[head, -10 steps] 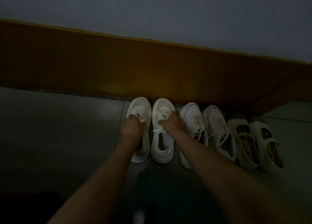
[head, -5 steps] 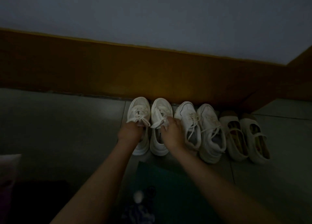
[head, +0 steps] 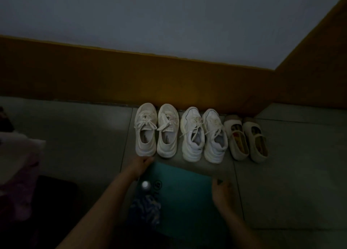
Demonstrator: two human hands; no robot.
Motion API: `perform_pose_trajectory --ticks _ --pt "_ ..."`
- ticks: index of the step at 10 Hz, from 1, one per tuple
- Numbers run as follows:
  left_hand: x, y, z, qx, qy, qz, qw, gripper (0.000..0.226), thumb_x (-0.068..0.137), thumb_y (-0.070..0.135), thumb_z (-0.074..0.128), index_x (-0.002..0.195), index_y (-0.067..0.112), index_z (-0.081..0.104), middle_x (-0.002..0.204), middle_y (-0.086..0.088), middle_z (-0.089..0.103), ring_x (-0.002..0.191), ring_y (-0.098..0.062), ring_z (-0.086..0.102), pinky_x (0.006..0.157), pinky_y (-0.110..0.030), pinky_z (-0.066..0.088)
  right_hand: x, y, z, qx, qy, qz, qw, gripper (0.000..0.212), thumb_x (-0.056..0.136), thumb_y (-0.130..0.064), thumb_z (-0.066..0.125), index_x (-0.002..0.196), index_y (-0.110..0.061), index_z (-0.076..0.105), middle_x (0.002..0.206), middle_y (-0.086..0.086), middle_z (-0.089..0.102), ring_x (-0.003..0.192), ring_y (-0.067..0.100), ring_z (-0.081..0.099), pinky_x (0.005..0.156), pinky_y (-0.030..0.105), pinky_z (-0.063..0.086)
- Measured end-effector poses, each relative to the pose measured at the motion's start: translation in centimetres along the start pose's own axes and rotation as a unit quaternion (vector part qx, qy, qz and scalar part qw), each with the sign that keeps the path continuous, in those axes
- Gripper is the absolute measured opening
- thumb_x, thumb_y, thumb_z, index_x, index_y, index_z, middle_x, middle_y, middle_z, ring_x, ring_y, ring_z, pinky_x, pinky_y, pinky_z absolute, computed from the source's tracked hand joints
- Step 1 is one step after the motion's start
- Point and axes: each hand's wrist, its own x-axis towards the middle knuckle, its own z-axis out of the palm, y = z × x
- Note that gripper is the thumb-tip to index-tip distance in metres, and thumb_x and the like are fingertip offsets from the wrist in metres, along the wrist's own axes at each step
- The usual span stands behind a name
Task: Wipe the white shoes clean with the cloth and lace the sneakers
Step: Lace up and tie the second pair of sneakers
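Two pairs of white lace-up sneakers stand toes to the wall: the left pair (head: 155, 130) and the middle pair (head: 203, 134), whose laces hang loose. A crumpled blue patterned cloth (head: 145, 210) lies on a teal mat (head: 185, 198) in front of them. My left hand (head: 139, 164) holds the mat's far left corner, just below the heel of the leftmost sneaker. My right hand (head: 220, 191) holds the mat's far right corner. Neither hand touches a shoe. The scene is very dark.
A beige pair of strap shoes (head: 246, 139) sits right of the sneakers, near the wall corner. A small white round object (head: 145, 184) rests on the mat by the cloth. Pale and pinkish fabric (head: 16, 166) lies at the far left on the tiled floor.
Both hands have let go of the left pair of sneakers and pulled back to the far corners of the teal mat. The camera has drawn away, showing the mat and the cloth.
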Motion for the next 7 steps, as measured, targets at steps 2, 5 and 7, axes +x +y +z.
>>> perform_pose_trajectory --ticks 2,5,7 --pt "-1.9 -0.5 0.1 -0.024 0.034 -0.008 0.999 0.037 0.099 0.028 0.038 0.126 0.007 0.051 0.13 -0.018 0.05 0.118 -0.034 0.048 0.082 -0.038 0.044 0.1 -0.3 -0.4 0.112 -0.049 0.004 0.992 0.056 0.098 -0.021 0.043 0.145 0.001 0.022 0.148 0.022 0.032 0.131 0.038 0.037 0.105 0.039 0.032" --pt "-4.1 -2.7 0.4 -0.056 0.061 -0.04 0.996 0.03 0.098 0.027 0.04 0.116 0.006 0.053 0.126 -0.022 0.051 0.103 -0.03 0.049 0.084 -0.045 0.048 0.4 -0.5 -1.0 0.087 -0.107 -0.032 0.99 0.057 0.099 -0.021 0.041 0.148 -0.006 0.015 0.153 0.017 0.022 0.138 0.035 0.029 0.109 0.036 0.028" --pt "-4.2 -1.9 -0.4 -0.009 0.073 -0.028 0.997 0.038 0.099 0.023 0.038 0.129 0.001 0.048 0.133 -0.02 0.049 0.119 -0.032 0.047 0.089 -0.03 0.038 0.5 -0.8 -1.9 0.075 -0.104 -0.041 0.991 0.054 0.1 -0.025 0.039 0.146 -0.003 0.023 0.151 0.016 0.028 0.137 0.034 0.03 0.108 0.039 0.029"
